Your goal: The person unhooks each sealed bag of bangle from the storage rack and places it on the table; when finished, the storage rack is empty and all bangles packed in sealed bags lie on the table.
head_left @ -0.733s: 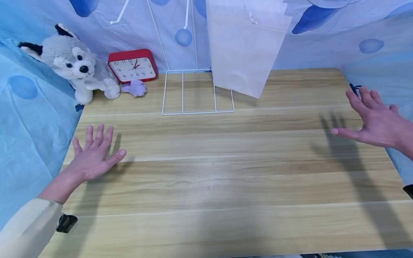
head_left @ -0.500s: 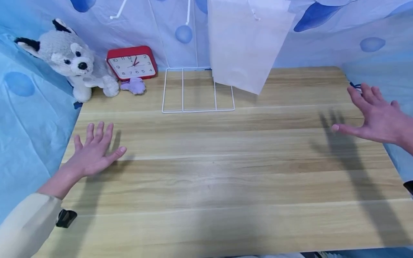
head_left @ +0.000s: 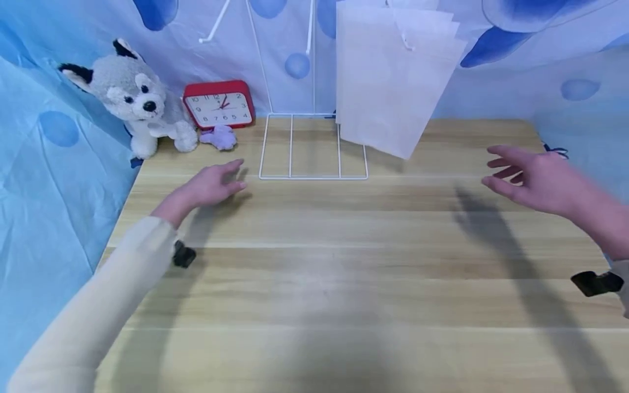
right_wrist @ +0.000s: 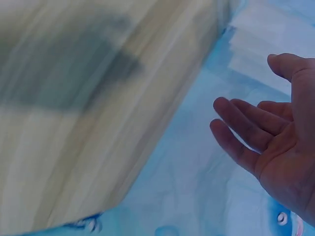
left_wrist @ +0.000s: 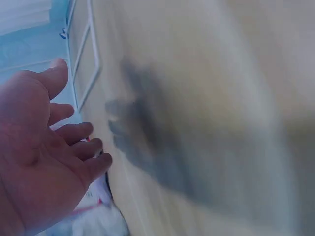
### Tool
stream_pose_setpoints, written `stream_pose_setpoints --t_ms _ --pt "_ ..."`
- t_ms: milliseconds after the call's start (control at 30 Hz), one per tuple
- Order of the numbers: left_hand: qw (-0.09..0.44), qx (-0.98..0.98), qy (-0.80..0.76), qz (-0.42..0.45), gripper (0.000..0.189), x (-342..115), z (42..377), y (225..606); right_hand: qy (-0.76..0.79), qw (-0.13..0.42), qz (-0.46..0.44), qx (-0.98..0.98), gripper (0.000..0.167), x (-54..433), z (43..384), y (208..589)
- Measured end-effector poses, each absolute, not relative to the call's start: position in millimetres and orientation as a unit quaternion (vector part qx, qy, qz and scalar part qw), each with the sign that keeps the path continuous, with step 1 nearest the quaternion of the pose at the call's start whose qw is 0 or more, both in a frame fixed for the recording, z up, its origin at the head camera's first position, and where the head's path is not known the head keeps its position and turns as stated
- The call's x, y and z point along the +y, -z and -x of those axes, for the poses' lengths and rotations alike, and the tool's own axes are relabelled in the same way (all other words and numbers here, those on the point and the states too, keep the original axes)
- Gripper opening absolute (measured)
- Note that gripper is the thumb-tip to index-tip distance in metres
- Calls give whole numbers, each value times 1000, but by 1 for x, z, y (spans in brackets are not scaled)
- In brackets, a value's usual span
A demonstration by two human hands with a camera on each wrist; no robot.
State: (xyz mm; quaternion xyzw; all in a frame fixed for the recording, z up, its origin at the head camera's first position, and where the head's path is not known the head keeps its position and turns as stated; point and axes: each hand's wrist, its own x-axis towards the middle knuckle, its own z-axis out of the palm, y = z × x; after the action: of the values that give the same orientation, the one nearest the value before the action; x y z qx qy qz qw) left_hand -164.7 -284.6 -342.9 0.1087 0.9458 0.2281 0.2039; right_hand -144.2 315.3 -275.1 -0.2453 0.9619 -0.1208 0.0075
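Note:
My left hand [head_left: 211, 184] hovers over the back left of the table, fingers loosely bent and holding nothing. Just beyond its fingertips lie the small purple plush [head_left: 219, 137] and the front of the white wire rack [head_left: 314, 178]. In the left wrist view the palm [left_wrist: 44, 167] faces the table with relaxed fingers. Above the right side of the table, my right hand [head_left: 535, 177] is also bare, its fingers gently curved. White paper bags [head_left: 388, 87] hang from a white hook at the back, between the two hands. The right wrist view shows the right palm [right_wrist: 290, 157] with nothing in it.
A grey plush husky [head_left: 130, 93] sits at the back left beside a red clock [head_left: 221, 106]. White hooks [head_left: 216, 22] stick out over the rack. Blue patterned sheeting [head_left: 44, 180] covers the back and sides around the wooden table [head_left: 334, 273].
My left hand has moved forward and right, toward the rack. The right hand has shifted left, and its spread fingers have relaxed. The head view has shifted slightly.

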Motion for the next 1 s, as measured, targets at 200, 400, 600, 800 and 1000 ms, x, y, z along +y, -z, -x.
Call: stream_pose_setpoints --t_ms 200,400,600,800,1000 --pt "214 934 -265 -108 92 -247 213 357 198 -80 296 931 55 299 158 261" --pt "239 934 -240 -115 103 -233 232 365 240 -83 294 922 55 284 167 247" --pt "250 934 -231 -106 114 -232 234 370 271 -84 291 914 53 269 173 242" --pt "248 936 -228 -99 115 -231 233 370 293 -101 288 906 50 264 176 240" --pt "251 939 -214 -94 114 -228 234 372 339 -115 254 899 43 252 175 230"
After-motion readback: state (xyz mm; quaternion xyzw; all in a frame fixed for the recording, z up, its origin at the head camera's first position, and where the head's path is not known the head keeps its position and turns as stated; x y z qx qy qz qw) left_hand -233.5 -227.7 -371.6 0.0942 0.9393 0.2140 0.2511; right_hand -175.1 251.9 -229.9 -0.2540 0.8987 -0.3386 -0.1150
